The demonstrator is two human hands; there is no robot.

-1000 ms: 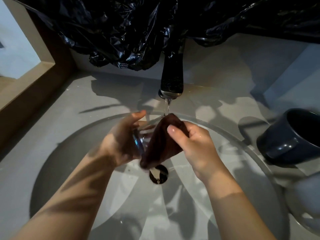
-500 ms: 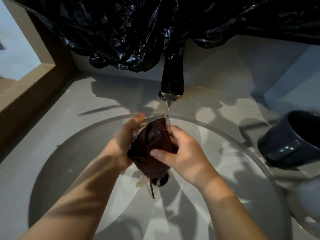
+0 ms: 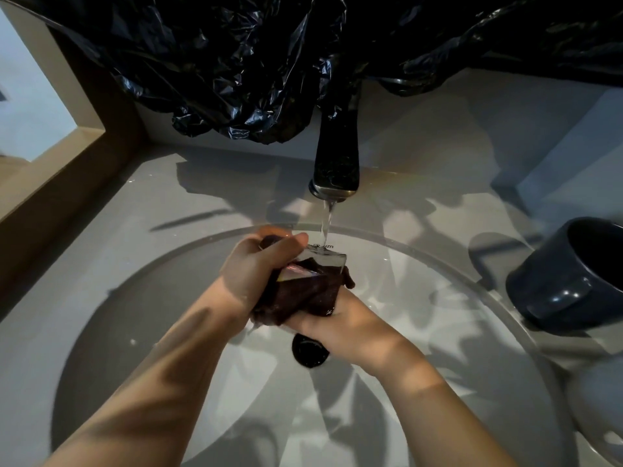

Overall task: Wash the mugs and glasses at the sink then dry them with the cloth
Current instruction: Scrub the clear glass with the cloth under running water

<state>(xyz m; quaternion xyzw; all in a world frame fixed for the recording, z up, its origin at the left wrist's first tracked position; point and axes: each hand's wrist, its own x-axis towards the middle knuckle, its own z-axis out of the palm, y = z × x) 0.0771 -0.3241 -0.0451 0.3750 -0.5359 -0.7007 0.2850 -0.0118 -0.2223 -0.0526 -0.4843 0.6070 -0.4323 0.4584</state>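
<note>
Over the round sink basin (image 3: 141, 332) my left hand (image 3: 256, 267) grips a clear glass (image 3: 320, 266), its fingers curled round it from the left. A dark brown cloth (image 3: 303, 298) is wrapped round the lower part of the glass. My right hand (image 3: 340, 325) holds the cloth from below and the right. Water runs from the black tap (image 3: 335, 163) onto the glass's upper end. A dark blue mug (image 3: 573, 278) lies on its side on the counter at the right.
A pale rounded object (image 3: 603, 409) sits at the right edge below the mug. Black plastic sheeting (image 3: 253, 62) hangs behind the tap. The drain (image 3: 308, 352) lies under my hands. A wooden ledge (image 3: 50, 173) borders the counter at the left.
The glass has turned so its end points right under the stream. My right hand slid from over the cloth to beneath it. My left hand shifted its grip over the top.
</note>
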